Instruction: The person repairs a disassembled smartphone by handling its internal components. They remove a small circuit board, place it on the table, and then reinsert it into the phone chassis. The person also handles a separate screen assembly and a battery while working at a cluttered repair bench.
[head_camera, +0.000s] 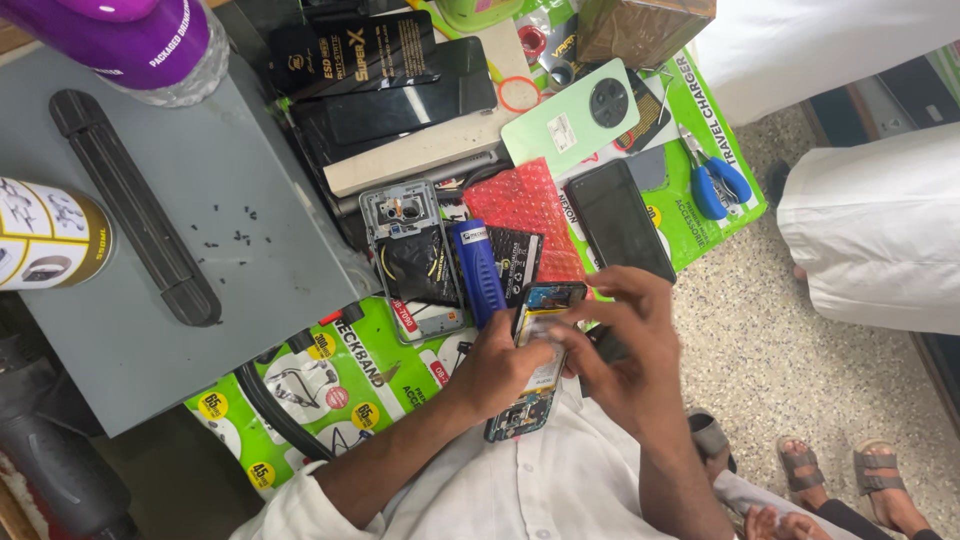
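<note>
My left hand (497, 365) grips an opened phone (540, 318) with its back off, its circuit board and battery showing. My right hand (630, 345) rests on the phone's upper right side, fingers curled over it and pressing on the battery area. Just above the hands lie a black phone screen (618, 220), a blue lighter (478, 270), a small black battery pack (520, 262) and an empty phone frame (410, 255). A mint-green phone back cover (575, 115) with a round camera ring lies further up.
A grey metal box (130, 330) with a black handle (130, 205) and several tiny screws (235, 232) fills the left. Red bubble wrap (520, 205), blue-handled pliers (715, 185), a spray can (50, 235), a purple bottle cap (120, 35). Another person in white (880, 230) stands at right.
</note>
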